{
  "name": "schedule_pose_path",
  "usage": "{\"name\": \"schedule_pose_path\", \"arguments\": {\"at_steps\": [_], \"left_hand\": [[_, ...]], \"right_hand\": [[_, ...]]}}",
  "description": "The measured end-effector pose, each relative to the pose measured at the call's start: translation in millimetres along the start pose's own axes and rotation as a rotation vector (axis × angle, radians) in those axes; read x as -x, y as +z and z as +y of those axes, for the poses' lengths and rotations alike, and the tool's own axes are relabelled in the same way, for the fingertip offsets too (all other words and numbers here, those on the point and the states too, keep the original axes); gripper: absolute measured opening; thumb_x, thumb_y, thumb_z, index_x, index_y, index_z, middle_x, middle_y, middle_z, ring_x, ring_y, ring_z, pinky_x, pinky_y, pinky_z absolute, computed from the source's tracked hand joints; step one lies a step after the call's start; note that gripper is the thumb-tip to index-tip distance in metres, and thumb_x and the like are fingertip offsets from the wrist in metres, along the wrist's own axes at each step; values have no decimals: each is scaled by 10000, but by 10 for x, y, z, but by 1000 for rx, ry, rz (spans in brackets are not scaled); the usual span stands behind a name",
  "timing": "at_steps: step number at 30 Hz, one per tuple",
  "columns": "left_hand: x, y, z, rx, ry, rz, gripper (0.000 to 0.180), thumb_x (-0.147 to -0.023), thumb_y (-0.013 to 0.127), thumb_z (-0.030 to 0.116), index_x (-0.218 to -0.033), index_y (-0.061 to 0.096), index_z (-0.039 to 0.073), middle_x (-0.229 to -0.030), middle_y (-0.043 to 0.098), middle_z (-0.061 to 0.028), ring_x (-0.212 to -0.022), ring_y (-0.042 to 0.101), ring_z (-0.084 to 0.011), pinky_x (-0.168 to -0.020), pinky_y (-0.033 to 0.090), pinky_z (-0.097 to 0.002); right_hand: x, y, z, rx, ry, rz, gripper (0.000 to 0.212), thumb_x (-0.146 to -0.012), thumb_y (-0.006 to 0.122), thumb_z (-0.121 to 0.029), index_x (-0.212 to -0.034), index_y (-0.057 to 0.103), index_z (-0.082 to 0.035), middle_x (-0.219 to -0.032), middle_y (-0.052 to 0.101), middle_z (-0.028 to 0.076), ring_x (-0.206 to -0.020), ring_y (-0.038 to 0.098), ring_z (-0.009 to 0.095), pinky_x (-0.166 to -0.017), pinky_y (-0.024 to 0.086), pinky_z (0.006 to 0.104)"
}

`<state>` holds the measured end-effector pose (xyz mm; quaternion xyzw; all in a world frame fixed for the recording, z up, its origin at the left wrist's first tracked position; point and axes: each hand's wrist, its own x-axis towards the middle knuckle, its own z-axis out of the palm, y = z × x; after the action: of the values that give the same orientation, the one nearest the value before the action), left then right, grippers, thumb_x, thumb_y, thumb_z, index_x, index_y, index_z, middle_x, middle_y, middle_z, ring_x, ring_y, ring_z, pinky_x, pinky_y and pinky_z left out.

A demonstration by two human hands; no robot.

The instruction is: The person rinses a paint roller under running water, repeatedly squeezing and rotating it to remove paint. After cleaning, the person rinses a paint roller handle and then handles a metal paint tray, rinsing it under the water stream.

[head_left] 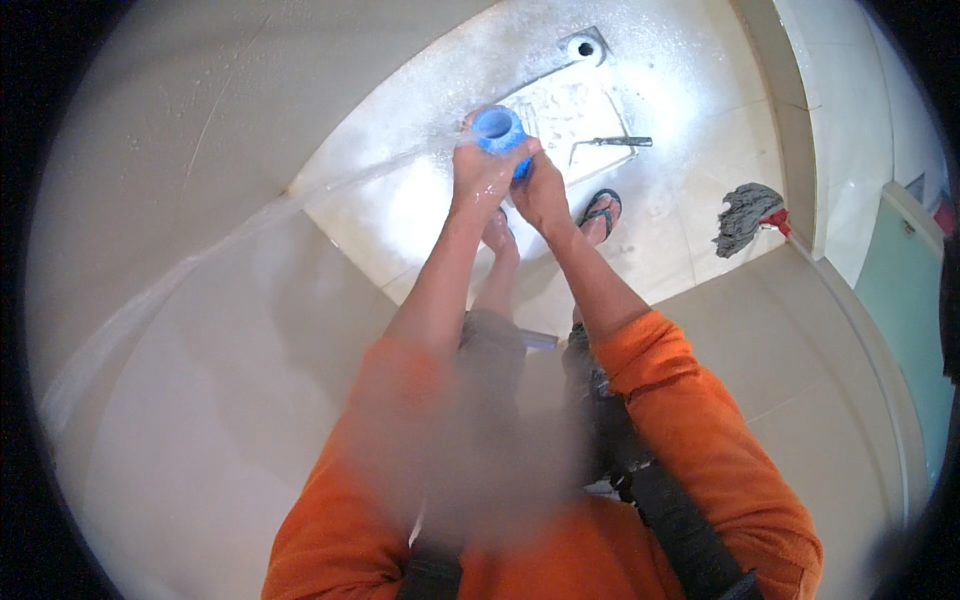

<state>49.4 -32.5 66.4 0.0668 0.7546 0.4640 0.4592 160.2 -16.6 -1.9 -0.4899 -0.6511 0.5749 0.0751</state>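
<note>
Standing over a wet tiled floor (430, 200), the person wore orange sleeves (700, 420), and both forearms rose from six o'clock toward the centre. One blue cup (500, 130), a small open-mouthed container, was held at about twelve o'clock from the wrists, just above the middle of the view. The left hand (480, 170) was closed around the cup's left side, and the right hand (540, 190) gripped its lower right side, the two hands touching each other. What the cup held could not be told. A thin stream of water (250, 225) ran from the cup toward nine o'clock. Below the hands, two feet showed, the right one in a dark sandal (600, 210). Farther off, at one o'clock, one metal tool (615, 142) lay on the floor near a single square drain (585, 47). At three o'clock lay one grey mop head (745, 215), well apart from the cup.
</note>
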Motion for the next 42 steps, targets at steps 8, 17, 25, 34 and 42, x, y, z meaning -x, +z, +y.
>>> {"name": "schedule_pose_path", "arguments": {"at_steps": [8, 17, 25, 34, 42], "left_hand": [[55, -27, 72, 29, 196, 92, 584, -790, 828, 82, -1296, 535, 92, -1111, 642, -63, -996, 629, -167, -902, 524, -320], [-155, -61, -11, -213, 484, 222, 390, -822, 813, 191, -1162, 650, 91, -1059, 663, -93, -973, 650, -228, -906, 520, -368], [-444, -319, 22, 315, -226, -277, 366, -807, 734, 85, -1151, 630, 14, -934, 667, -153, -812, 703, -280, -774, 597, -411], [-335, -342, -573, 824, -330, -305, 289, -811, 691, 157, -1069, 599, 65, -959, 632, -130, -843, 643, -283, -747, 560, -409], [-563, -66, -320, 1105, -230, -481, 233, -789, 719, 236, -942, 599, 108, -852, 592, -57, -759, 597, -220, -673, 523, -385]], "right_hand": [[-117, 37, -114, 9, -120, 2, 414, -868, 640, -91, -1263, 516, -77, -1127, 639, 249, -1049, 621, 467, -848, 500, 504], [-8, -29, -181, 54, -145, -59, 488, -829, 677, -171, -1273, 503, -68, -1103, 638, 234, -1026, 628, 461, -870, 497, 511], [428, -87, -461, -517, 305, -317, 441, -795, 741, -177, -1173, 572, -26, -946, 664, 100, -816, 640, 183, -721, 527, 352], [459, -429, -496, -857, 723, -706, 465, -767, 743, -264, -1128, 566, -30, -859, 634, 94, -687, 619, 195, -622, 521, 344], [450, -437, -533, -1749, 714, -933, 419, -840, 694, -347, -1108, 561, -54, -797, 599, 57, -653, 587, 169, -563, 485, 296]]}}
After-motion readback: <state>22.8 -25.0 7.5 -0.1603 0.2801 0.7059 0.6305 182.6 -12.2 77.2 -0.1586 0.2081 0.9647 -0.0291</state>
